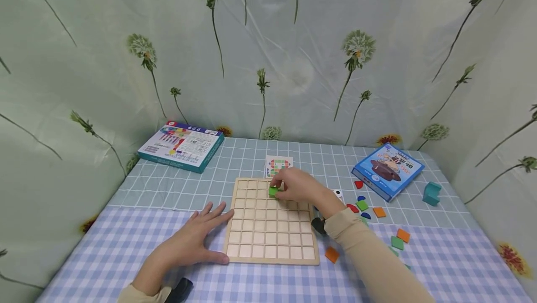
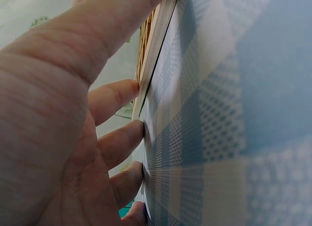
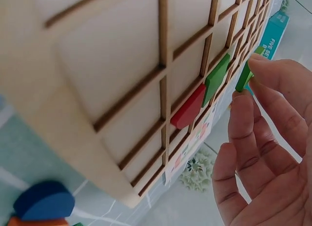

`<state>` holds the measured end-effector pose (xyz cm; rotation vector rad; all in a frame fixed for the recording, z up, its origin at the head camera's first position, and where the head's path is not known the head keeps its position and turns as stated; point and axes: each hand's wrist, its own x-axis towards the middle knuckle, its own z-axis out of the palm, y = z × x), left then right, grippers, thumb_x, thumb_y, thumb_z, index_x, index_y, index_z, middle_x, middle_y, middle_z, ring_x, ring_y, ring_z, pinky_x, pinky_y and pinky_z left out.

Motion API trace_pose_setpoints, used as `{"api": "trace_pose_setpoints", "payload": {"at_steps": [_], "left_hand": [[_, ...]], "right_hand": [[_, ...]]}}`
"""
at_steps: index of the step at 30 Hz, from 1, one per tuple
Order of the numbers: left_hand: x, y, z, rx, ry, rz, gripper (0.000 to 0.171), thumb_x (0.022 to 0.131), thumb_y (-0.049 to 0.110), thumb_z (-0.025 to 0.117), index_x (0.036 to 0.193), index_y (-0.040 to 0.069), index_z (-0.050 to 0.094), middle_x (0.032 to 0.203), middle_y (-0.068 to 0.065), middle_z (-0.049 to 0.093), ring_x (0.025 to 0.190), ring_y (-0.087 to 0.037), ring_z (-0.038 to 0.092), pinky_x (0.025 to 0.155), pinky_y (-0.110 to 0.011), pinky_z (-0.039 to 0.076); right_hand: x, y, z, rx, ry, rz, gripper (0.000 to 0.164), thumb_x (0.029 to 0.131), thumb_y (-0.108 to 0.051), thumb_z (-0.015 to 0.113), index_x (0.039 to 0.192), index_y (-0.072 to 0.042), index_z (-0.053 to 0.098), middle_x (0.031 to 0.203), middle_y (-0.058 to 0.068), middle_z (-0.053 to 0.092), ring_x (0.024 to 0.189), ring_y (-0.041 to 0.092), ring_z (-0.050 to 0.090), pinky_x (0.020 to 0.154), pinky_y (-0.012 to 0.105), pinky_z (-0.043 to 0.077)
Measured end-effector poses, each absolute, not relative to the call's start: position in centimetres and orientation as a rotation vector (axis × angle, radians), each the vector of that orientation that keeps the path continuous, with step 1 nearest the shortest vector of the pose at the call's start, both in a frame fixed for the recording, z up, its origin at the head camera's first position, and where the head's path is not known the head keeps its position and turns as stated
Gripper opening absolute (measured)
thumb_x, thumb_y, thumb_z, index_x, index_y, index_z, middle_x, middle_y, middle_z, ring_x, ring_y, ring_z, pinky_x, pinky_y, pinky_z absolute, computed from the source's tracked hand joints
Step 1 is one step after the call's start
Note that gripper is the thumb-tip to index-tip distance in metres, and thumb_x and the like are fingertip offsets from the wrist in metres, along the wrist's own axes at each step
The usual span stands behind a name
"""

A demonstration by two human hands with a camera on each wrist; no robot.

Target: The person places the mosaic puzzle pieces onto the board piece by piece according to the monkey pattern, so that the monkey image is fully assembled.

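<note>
My right hand [image 1: 295, 185] pinches a green square tile [image 3: 243, 77] between thumb and fingertips, over the far part of a wooden grid board [image 1: 246, 260]. In the right wrist view, a red piece with a rounded side [image 3: 189, 108] and another green tile [image 3: 216, 80] sit side by side in the board's cells. From the head, the hand covers part of that area. Spread along the board's left edge, my left hand [image 1: 189, 242] touches the frame with thumb and index finger. Its other fingertips rest on the cloth in the left wrist view.
A pattern card [image 1: 278, 165] lies behind the board. Loose tiles, including an orange one [image 1: 332, 254] and a green one [image 1: 396, 243], are scattered to the right. A blue box [image 1: 388, 170], a teal object [image 1: 431, 193] and a white-and-teal box [image 1: 182, 147] stand farther back.
</note>
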<state>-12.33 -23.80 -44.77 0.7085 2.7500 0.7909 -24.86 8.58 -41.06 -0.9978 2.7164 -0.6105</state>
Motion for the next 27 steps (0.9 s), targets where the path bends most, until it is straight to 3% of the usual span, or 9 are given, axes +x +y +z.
{"api": "trace_pose_setpoints", "payload": {"at_steps": [14,27], "left_hand": [[-12.28,-23.55,-44.35,0.681,2.737,0.802,0.112,0.073,0.066,0.090,0.165,0.021,0.046,0.175,-0.020,0.033,0.161,-0.060,0.019,0.119,-0.087,0.017],[-12.42,-23.70,-44.69,0.694,2.746,0.791,0.111,0.074,0.067,0.090,0.165,0.023,0.046,0.174,-0.020,0.035,0.160,-0.061,0.020,0.117,-0.088,0.019]], "right_hand": [[-24.93,7.64,-41.32,-1.007,2.707,-0.552,0.019,0.096,-0.014,0.080,0.115,-0.013,0.082,0.107,0.000,0.079,0.093,0.011,0.070,0.080,0.025,0.058],[-25.29,7.66,-41.45,-1.007,2.690,-0.571,0.019,0.093,-0.008,0.080,0.111,-0.011,0.082,0.104,0.000,0.081,0.092,0.011,0.070,0.082,0.027,0.058]]}}
